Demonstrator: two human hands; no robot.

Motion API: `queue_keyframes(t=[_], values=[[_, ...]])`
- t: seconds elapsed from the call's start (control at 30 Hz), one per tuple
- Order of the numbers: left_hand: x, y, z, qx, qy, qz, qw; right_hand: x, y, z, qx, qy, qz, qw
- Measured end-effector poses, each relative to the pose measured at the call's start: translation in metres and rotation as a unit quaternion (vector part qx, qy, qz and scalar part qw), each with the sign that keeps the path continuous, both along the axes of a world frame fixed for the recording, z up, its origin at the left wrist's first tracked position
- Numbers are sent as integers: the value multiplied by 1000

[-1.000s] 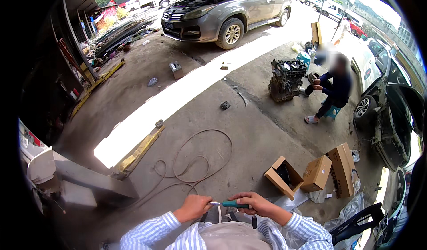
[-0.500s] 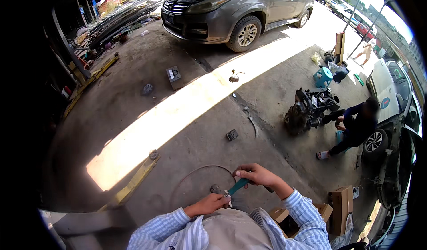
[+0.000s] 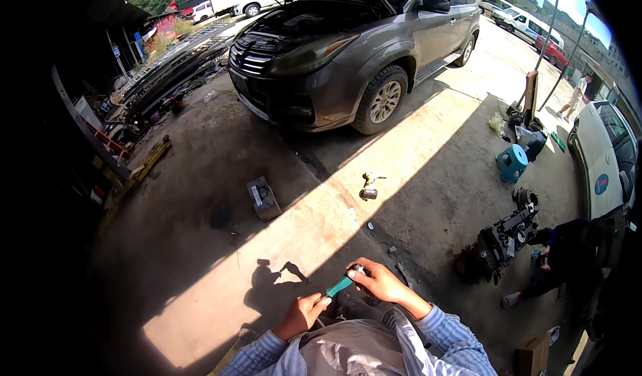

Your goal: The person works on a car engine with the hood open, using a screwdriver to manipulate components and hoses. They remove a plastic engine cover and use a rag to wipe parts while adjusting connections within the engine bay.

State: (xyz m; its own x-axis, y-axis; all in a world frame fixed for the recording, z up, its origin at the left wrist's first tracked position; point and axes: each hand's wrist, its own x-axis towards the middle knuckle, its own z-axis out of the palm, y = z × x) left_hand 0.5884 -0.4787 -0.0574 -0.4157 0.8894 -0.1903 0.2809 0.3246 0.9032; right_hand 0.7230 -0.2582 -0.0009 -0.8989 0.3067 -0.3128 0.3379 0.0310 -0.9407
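Observation:
A green-handled tool (image 3: pixel 338 286) slants between my two hands, low in the middle of the view. My left hand (image 3: pixel 302 316) is closed on its lower end. My right hand (image 3: pixel 381 286) grips the upper end, where a bit of metal shows by the fingers. A yellow-and-black power drill (image 3: pixel 369 186) lies on the sunlit concrete (image 3: pixel 194 329) ahead of me. A grey car battery (image 3: pixel 264 201) sits to the drill's left. Beyond them stands a grey SUV (image 3: pixel 381 48) with its hood up.
At right, a person in dark clothes (image 3: pixel 565 266) sits beside an engine (image 3: pixel 498 242), near a teal stool (image 3: pixel 512 163), a white car (image 3: pixel 605 169) and a cardboard box (image 3: pixel 531 356). Another person (image 3: pixel 577 96) stands outside. Metal lengths (image 3: pixel 170 65) and a yellow beam (image 3: pixel 144 172) lie left.
The view has shifted toward the SUV, which appears larger, and the drill shows more clearly. The tool has turned in my hands, its metal end now by my right fingers.

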Motion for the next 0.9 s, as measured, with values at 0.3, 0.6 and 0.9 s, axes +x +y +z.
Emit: queue_keyframes(t=[0.3, 0.6, 0.9], values=[[-253, 217, -41, 50, -310, 50, 948, -348, 218, 30, 346, 111, 217, 906], [-548, 474, -26, -81, -133, -113, 981, -606, 448, 36, 438, 55, 192, 877], [-781, 748, 40, 110, -202, -136, 964, -781, 723, 136, 504, 50, 63, 860]])
